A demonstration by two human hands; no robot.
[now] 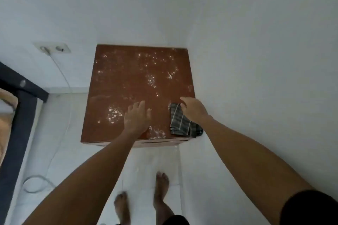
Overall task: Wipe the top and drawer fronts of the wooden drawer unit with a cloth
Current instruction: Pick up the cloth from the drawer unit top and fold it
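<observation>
Reddish-brown wood, dusted all over with white specks, makes up the top of the drawer unit (pixel 128 82), which stands on the pale tiled floor (pixel 155 168) tucked into the corner of the white walls (pixel 256 60). Both bare arms reach out over it. His left hand (pixel 137 116) hovers or rests flat near the front edge, fingers spread and holding nothing. His right hand (pixel 193 109) grips a grey striped cloth (pixel 180 121) at the unit's front right corner, the fabric hanging down beneath the palm. A white cable (pixel 63 82) runs from the wall socket (pixel 52 48) on the left.
</observation>
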